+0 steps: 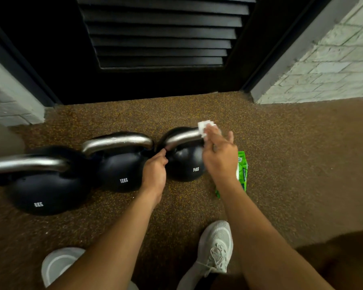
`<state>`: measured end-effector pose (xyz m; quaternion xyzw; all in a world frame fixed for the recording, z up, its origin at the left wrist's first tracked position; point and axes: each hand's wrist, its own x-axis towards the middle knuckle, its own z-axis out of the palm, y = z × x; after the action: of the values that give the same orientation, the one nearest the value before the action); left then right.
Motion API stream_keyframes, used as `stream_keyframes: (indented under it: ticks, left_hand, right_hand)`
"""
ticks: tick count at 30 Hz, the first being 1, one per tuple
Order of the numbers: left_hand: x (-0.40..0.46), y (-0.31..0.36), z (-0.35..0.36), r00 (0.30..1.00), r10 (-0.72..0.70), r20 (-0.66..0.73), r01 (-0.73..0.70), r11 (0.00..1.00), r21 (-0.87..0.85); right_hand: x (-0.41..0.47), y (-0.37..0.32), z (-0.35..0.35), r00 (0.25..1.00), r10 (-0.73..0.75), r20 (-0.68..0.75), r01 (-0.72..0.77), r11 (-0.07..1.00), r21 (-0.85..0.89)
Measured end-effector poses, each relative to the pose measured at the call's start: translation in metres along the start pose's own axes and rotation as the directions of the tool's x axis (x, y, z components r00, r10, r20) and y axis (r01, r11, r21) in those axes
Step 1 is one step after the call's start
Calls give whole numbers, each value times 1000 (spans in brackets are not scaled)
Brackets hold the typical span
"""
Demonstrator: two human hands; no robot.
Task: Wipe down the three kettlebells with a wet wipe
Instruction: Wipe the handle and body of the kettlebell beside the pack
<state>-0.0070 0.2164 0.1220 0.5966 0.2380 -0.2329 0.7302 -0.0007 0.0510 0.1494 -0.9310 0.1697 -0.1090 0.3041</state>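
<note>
I am crouching over three black kettlebells lined up on the speckled brown floor (pixel 197 105), in front of a dark louvred door (pixel 159 32). The 8KG bell (pixel 44 193) is sitting farthest to my left, the 12KG bell (pixel 120 170) is standing in the middle, and the 14KG bell (pixel 183 164) is on the right. The bells are crowding close together; whether they are touching I cannot tell. Each is showing a bare steel handle on top.

My right hand (pixel 219 155) is holding a folded white wipe (pixel 204 125) against the right end of the 14KG bell's handle (pixel 182 138). My fingers are curling over the wipe and pressing it onto the steel, with the thumb sticking out to the right. Part of the wipe is poking out beyond my fingertips.

My left hand (pixel 154 170) is reaching to the left end of that same handle, fingers curled together, the fingertips touching the steel where it is bending down to the ball. How firmly they are gripping it I cannot tell.

A green wipes pack (pixel 242 170) is lying on the floor just right of the 14KG bell, partly hidden behind my right forearm. My two pale shoes (pixel 216 248) are showing at the bottom edge.
</note>
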Motion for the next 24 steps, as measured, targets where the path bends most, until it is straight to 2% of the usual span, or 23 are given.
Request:
stream_keyframes:
  ticks: [1, 2, 3, 4, 5, 6, 7, 9, 11, 12, 13, 14, 16, 17, 18, 20, 22, 24]
  left_hand:
    - [1, -1, 0, 1000, 3, 6, -3, 1000, 5]
    - [1, -2, 1, 1000, -1, 7, 1, 1000, 6]
    - [0, -2, 3, 1000, -2, 3, 2, 1000, 5]
    - [-1, -3, 3, 1000, -5, -4, 5, 1000, -9]
    - [-1, -3, 4, 1000, -2, -11, 2, 1000, -21]
    - [-1, -3, 3, 1000, 2, -8, -3, 1000, -27]
    - [-2, -2, 3, 1000, 7, -2, -7, 1000, -16]
    - [-3, 1, 1, 1000, 8, 1, -8, 1000, 0]
    - [-5, 3, 0, 1000, -3, 4, 3, 1000, 10]
    - [-6, 2, 0, 1000, -5, 5, 5, 1000, 14]
    - [-7, 2, 0, 1000, -1, 10, 0, 1000, 19]
    - [-7, 1, 0, 1000, -1, 13, 1, 1000, 23]
    - [-8, 2, -1, 1000, 1, 19, -2, 1000, 31]
    - [-7, 2, -1, 1000, 5, 18, -6, 1000, 27]
    - [-6, 2, -1, 1000, 5, 11, -5, 1000, 25]
    - [-8, 2, -2, 1000, -2, 10, 1, 999, 45]
    - [-10, 3, -4, 1000, 5, 14, -6, 999, 50]
    - [-15, 4, -6, 999, 26, 19, -27, 998, 64]
  right_hand:
    - [5, -2, 0, 999, 29, 15, -29, 1000, -12]
    - [10, -10, 2, 999, -34, 39, 36, 998, -51]
    - [11, -23, 5, 981, -172, 88, 181, 977, -110]
    - [7, -34, 11, 926, -341, 160, 366, 915, -168]
    - [-1, -40, 18, 840, -491, 233, 534, 825, -184]
    - [-10, -41, 19, 756, -588, 287, 645, 745, -170]
    - [-17, -34, 16, 708, -632, 316, 697, 697, -166]
    - [-16, -15, 6, 717, -643, 269, 696, 687, -210]
    - [2, -15, 3, 798, -580, 163, 600, 741, -301]
    - [11, -21, 4, 825, -542, 162, 563, 758, -329]
    - [17, -30, 7, 820, -527, 224, 572, 742, -350]
    - [20, -36, 11, 757, -560, 336, 653, 667, -359]
    - [20, -29, 11, 509, -686, 519, 860, 422, -286]
    - [23, -21, 4, 415, -724, 551, 910, 336, -244]
    - [27, -16, -4, 379, -749, 544, 925, 298, -235]
    - [35, -20, -9, 405, -762, 504, 913, 308, -267]
    - [29, -39, 2, 446, -662, 603, 895, 326, -305]
    - [18, -52, 19, 399, -554, 731, 917, 262, -302]
